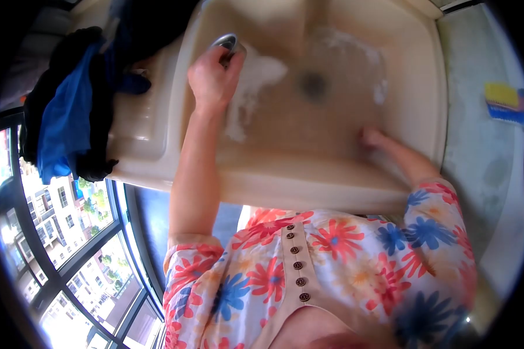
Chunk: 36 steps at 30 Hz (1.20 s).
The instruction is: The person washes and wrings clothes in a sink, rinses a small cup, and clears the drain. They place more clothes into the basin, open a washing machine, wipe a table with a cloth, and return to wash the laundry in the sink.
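Observation:
A beige sink (pixel 206 168) spreads in front of me, with cloudy water and white foam (pixel 262 70) in its basin. Through the water a dark round drain (pixel 314 86) shows blurred. My left hand (pixel 212 78) is over the basin's left side, its fingers closed around a small shiny metal object (pixel 226 42) with a rounded rim; its exact kind is not clear. Lower on the right, my right hand (pixel 371 138) reaches down at the basin's near right part. Its fingers are blurred and hidden by the murky water, so whatever they touch cannot be made out.
Dark clothes and a blue cloth (pixel 70 110) hang over the ledge (pixel 142 116) left of the basin. On the grey surface at right lies a yellow and blue brush-like item (pixel 506 103). A window (pixel 64 232) stands at lower left.

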### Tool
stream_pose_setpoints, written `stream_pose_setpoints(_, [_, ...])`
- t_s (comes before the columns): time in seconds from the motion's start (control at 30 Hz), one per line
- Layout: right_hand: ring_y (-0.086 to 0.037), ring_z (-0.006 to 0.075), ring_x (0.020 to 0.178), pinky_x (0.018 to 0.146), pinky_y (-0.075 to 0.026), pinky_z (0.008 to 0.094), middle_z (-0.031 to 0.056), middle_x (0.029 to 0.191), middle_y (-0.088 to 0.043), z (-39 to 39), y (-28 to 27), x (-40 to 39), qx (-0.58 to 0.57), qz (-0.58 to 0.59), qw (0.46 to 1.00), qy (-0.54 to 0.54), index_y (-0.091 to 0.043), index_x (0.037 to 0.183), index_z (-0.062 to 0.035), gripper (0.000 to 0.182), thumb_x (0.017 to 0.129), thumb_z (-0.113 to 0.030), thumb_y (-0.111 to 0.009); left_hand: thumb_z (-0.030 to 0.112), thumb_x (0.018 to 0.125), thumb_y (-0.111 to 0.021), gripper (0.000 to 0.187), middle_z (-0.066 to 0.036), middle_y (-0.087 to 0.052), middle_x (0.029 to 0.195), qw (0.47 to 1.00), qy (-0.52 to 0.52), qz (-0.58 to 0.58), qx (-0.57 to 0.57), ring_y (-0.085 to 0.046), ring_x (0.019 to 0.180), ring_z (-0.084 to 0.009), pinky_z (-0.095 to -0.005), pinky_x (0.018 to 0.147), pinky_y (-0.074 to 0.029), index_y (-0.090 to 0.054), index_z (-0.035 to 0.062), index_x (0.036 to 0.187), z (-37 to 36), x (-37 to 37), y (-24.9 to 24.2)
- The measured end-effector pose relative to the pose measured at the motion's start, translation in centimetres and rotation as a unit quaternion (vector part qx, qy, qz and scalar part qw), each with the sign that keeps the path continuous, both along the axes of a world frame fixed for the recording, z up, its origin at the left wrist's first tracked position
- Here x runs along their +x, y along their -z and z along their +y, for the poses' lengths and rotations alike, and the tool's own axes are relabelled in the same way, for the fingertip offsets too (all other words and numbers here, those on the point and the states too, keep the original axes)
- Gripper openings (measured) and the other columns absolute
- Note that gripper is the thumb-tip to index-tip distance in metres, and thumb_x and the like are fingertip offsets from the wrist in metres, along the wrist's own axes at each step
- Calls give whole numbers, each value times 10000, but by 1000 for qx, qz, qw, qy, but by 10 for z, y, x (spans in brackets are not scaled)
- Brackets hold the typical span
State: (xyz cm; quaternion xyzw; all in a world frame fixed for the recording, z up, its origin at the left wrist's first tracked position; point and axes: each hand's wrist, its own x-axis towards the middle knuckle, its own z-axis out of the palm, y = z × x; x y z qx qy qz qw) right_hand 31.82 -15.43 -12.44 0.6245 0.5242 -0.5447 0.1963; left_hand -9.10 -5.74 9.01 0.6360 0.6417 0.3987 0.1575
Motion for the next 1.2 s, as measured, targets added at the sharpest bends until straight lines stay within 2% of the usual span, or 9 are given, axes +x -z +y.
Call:
stream_pose_setpoints(0.13, [-592, 197, 788, 694, -488, 347, 63, 821, -621, -12, -1, -100, -347, 424, 723, 421, -608, 866, -107, 196, 833, -291, -548, 221, 685, -652, 198, -97, -593, 644, 1000, 0, -19, -7, -558, 569, -243, -316, 557, -447, -604, 33, 723, 1, 0, 4])
stream_pose_setpoints(0.17, [-569, 241, 926, 809, -460, 374, 86, 956, -610, 5, -21, -157, -353, 264, 704, 557, -561, 1033, -94, 323, 822, -339, -555, 221, 683, -653, 197, -98, -595, 646, 1000, 2, -12, -13, -560, 570, -243, -315, 558, -448, -605, 34, 723, 1, 1, 4])
stream_pose_setpoints(0.27, [-597, 240, 885, 702, -507, 348, 109, 972, -604, 41, -83, -195, -124, 657, 654, 353, -574, 963, -66, 279, 819, -305, -567, 221, 678, -654, 196, -100, -598, 650, 1000, 7, 9, -28, -566, 575, -244, -315, 560, -449, -608, 35, 722, 0, -2, 3])
stream_pose_setpoints(0.4, [-587, 127, 616, 500, -466, 259, 38, 747, -613, 67, -70, -105, 71, 217, 922, 313, -588, 904, -99, 222, 842, -299, -513, 226, 679, -651, 200, -104, -599, 655, 1000, 4, 6, -19, -569, 581, -252, -320, 562, -450, -608, 34, 716, 3, 0, 2])
stream_pose_setpoints(0.6, [-523, 175, 526, 453, -436, 328, 54, 630, -556, -2, 12, 30, 51, -31, 966, 251, -609, 848, -56, 163, 799, -181, -517, 231, 681, -648, 203, -111, -601, 658, 1000, 10, 10, 3, -571, 582, -263, -325, 561, -453, -610, 34, 710, 3, -3, 6])
stream_pose_setpoints(0.7, [-605, 248, 755, 590, -493, 385, 97, 811, -609, 22, 1, -71, -97, 139, 915, 366, -615, 893, -85, 276, 860, -320, -475, 225, 681, -649, 199, -115, -600, 654, 1000, 12, 9, -3, -574, 580, -261, -324, 560, -455, -611, 32, 711, 2, 0, 3])
stream_pose_setpoints(0.8, [-600, 274, 852, 734, -489, 401, 88, 808, -609, 91, -28, -138, -132, 578, 625, 507, -573, 942, -57, 222, 861, -247, -492, 219, 680, -650, 197, -118, -599, 647, 1000, 7, 10, -21, -577, 578, -256, -321, 561, -456, -612, 28, 712, 2, -2, 8])
stream_pose_setpoints(1.0, [-593, 150, 628, 509, -486, 292, 56, 782, -624, 85, -78, -74, 55, 264, 900, 343, -587, 917, -84, 248, 848, -309, -511, 222, 677, -656, 199, -115, -593, 634, 1000, 24, 9, 0, -577, 571, -250, -322, 554, -455, -614, 30, 703, 3, -1, 7])
stream_pose_setpoints(1.2, [-507, 201, 433, 358, -405, 353, 83, 560, -547, 5, 30, -5, -27, 22, 943, 330, -598, 771, -45, 192, 831, -169, -464, 233, 676, -652, 204, -105, -586, 620, 999, 26, 20, 6, -566, 551, -254, -330, 537, -448, -607, 34, 686, 4, -1, 7])
